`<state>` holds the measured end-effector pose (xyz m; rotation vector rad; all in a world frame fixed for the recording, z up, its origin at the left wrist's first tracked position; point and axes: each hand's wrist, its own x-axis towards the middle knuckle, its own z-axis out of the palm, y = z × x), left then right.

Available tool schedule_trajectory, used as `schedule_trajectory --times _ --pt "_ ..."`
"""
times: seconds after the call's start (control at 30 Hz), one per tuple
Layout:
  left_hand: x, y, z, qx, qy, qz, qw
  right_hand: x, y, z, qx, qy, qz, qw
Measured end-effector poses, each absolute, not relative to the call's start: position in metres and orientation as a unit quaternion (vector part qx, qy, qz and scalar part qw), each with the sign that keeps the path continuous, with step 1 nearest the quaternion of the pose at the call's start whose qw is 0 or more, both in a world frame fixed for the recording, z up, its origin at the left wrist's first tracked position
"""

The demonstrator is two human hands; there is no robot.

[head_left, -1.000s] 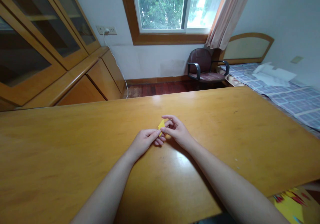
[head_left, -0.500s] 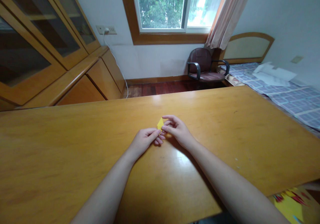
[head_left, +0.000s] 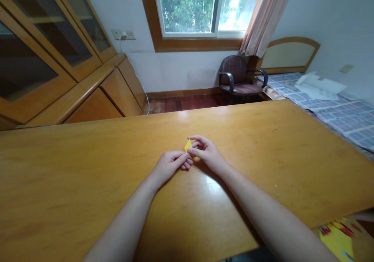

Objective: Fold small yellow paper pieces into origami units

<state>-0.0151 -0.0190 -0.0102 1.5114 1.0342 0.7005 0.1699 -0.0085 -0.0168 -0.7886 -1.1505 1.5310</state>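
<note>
A small folded piece of yellow paper (head_left: 188, 145), pointed at the top, is held between both hands just above the table. My left hand (head_left: 172, 162) pinches its lower edge between thumb and fingers. From the right, my right hand (head_left: 206, 151) grips the paper with the thumb on its near face, its index finger reaching up by the tip. The fingers behind the paper are partly hidden.
The wooden table (head_left: 87, 184) spreads out beneath both arms. At the lower right, yellow paper (head_left: 336, 240) lies with small red pieces (head_left: 347, 229) on a lower surface. Beyond the table stand a brown armchair (head_left: 238, 77), a bed (head_left: 330, 102) and a cabinet (head_left: 96, 102).
The yellow paper has turned slightly, and its visible face looks narrower. Both hands have stayed almost in place, with the right thumb shifted a little to the left.
</note>
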Motion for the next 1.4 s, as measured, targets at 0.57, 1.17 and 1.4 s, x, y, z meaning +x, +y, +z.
schedule_trajectory --times 0.57,1.17,1.4 --pt "-0.0119 -0.0217 -0.0015 0.543 0.46 0.405 0.574 0.172 -0.0066 -0.0224 -0.368 -0.515 0.615 0.471" --pt "-0.0118 -0.0198 -0.0037 0.541 0.464 0.401 0.577 0.1709 -0.0082 -0.0209 -0.376 -0.527 0.606 0.461" --pt "-0.0118 -0.0199 -0.0058 0.566 0.469 0.36 0.574 0.1731 -0.0066 -0.0206 -0.375 -0.515 0.606 0.476"
